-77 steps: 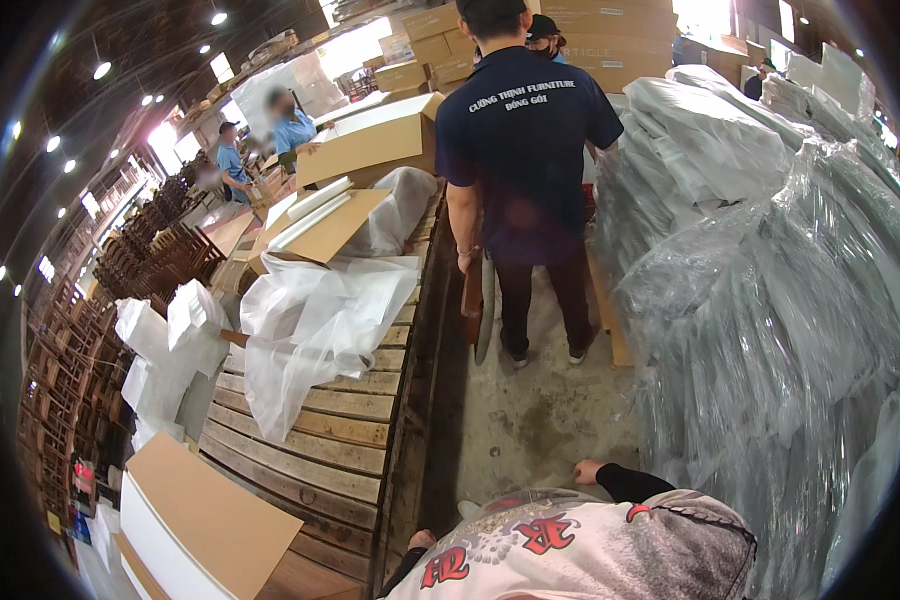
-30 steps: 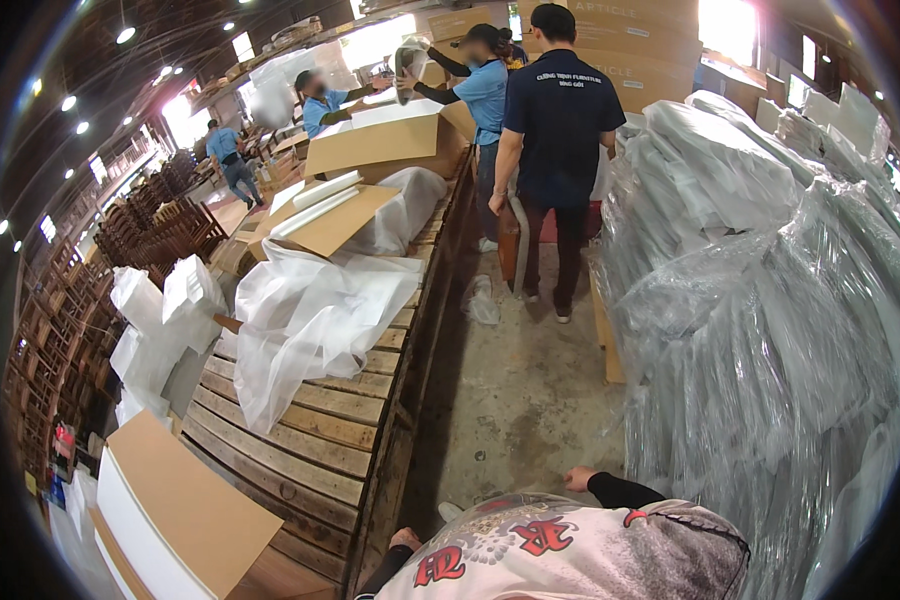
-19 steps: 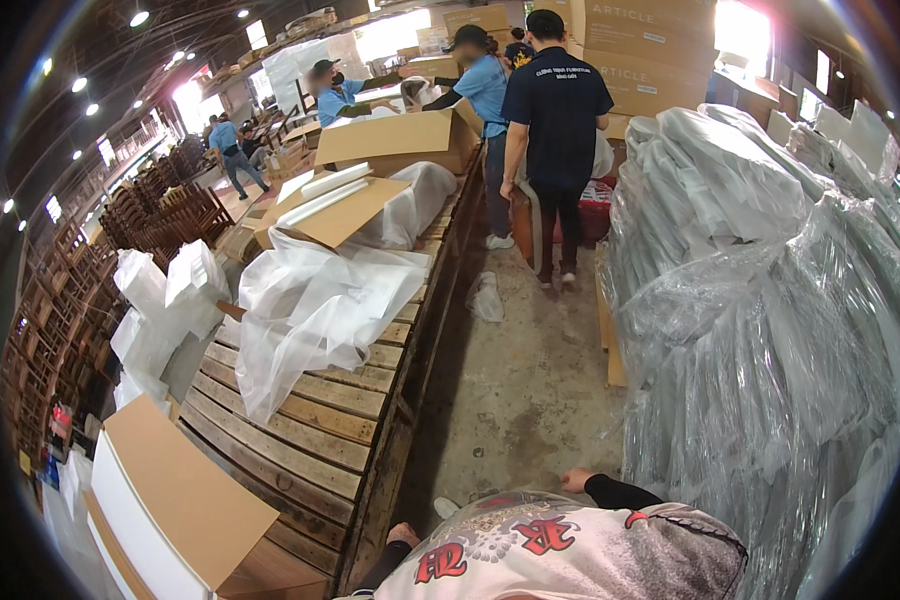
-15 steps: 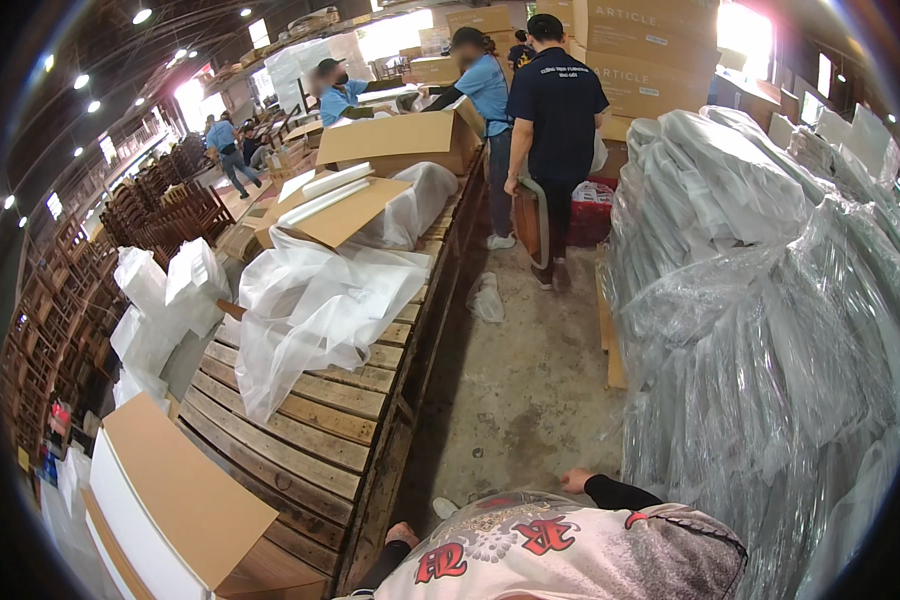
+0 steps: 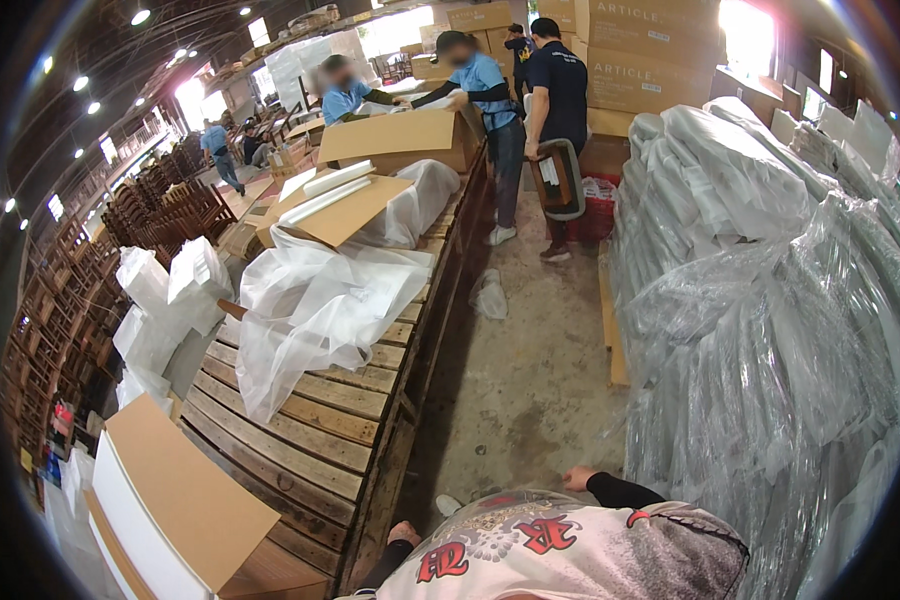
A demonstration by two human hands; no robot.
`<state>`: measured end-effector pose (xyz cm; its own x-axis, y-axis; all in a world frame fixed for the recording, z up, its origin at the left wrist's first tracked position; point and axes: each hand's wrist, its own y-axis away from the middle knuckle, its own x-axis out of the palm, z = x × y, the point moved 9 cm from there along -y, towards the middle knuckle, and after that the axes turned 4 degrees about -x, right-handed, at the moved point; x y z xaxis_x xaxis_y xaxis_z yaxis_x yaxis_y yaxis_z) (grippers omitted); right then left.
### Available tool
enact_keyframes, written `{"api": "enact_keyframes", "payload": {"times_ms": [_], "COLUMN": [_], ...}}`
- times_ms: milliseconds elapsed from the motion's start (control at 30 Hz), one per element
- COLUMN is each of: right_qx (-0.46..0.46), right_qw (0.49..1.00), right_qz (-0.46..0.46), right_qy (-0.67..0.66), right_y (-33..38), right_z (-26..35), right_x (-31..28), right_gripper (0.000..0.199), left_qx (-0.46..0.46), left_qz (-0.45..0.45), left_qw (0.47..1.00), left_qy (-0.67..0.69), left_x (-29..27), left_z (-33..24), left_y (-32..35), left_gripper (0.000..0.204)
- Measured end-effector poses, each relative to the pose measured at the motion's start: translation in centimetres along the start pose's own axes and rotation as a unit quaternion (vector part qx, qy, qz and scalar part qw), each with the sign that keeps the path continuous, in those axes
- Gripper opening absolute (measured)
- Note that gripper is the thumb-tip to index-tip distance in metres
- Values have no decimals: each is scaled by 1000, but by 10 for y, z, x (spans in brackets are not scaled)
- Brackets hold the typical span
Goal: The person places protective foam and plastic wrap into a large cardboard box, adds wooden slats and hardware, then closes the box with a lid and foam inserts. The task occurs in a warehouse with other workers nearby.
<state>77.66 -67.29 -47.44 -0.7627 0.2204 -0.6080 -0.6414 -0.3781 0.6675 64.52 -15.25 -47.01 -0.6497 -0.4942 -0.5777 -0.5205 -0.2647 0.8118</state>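
Observation:
My left hand (image 5: 404, 533) hangs low beside the edge of the slatted wooden platform (image 5: 305, 420), apart from it. Its fingers look curled in, with nothing visible in them. On the other side of my body, my right hand (image 5: 577, 478) hangs over the concrete floor (image 5: 515, 400); its fingers are loosely curled and hold nothing I can see. Close to the right hand rises a tall stack of items wrapped in clear plastic (image 5: 740, 370). An open cardboard box (image 5: 185, 500) with white lining stands at the near left.
White foam sheeting (image 5: 320, 310) and a flattened carton (image 5: 355, 210) lie on the platform. Two co-workers in blue handle an open carton (image 5: 400, 140). Ahead, a person in dark clothes (image 5: 560, 85) carries a grey-rimmed brown panel (image 5: 558, 180) near a red crate (image 5: 596, 215).
The person in dark clothes has stepped farther away, and the carried panel has turned to show its face. The co-workers in blue have shifted at their carton. My hands have barely moved.

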Motion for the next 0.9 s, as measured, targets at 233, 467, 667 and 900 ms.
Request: {"api": "enact_keyframes", "payload": {"times_ms": [233, 467, 667, 900], "right_qx": [4, 17, 20, -2], "right_qw": [1000, 1000, 1000, 999], "right_qz": [13, 4, -20, -26], "right_qy": [2, 26, -4, -22], "right_y": [-11, -9, -1, 0], "right_z": [-6, -10, -10, -11], "right_x": [6, -3, -14, -24], "right_gripper": [53, 53, 42, 46], "left_qx": [-21, -21, -10, -3], "left_qz": [-87, -63, -29, -51], "left_qw": [994, 994, 1000, 999], "left_qy": [61, 88, 1, -1], "left_x": [-15, -3, -4, -27], "left_z": [5, 1, -5, -25], "left_y": [11, -9, -26, 1], "left_gripper": [28, 27, 23, 19]}}
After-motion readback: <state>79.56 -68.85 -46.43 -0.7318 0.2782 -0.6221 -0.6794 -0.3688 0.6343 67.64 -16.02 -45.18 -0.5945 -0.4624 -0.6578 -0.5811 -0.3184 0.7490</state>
